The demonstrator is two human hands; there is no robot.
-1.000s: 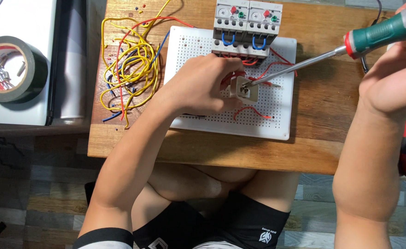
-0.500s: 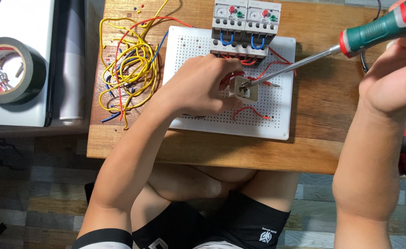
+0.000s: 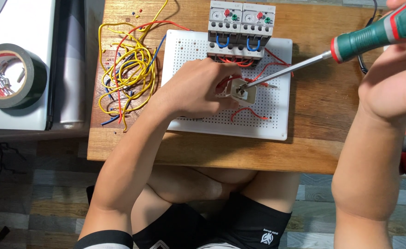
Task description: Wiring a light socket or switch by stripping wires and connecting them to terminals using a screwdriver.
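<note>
**Two hands working a small socket on a perforated board**

Two hands are meeting at the centre of the frame. The left hand is resting on the white perforated board, its fingers closing around a small beige socket and pinning it against the board. The right hand, at the upper right of the frame, is wrapping its fingers around the green and red handle of a screwdriver; the steel shaft is slanting down to the left, and its tip is touching the top of the socket.

Two grey relay modules are sitting side by side at the board's upper edge, with blue wire loops below them and red wires running across the board near the socket. A tangle of yellow, red and blue wires is lying on the wooden tabletop just left of the board. A roll of dark tape is lying at the far left of the frame on a white surface.
</note>
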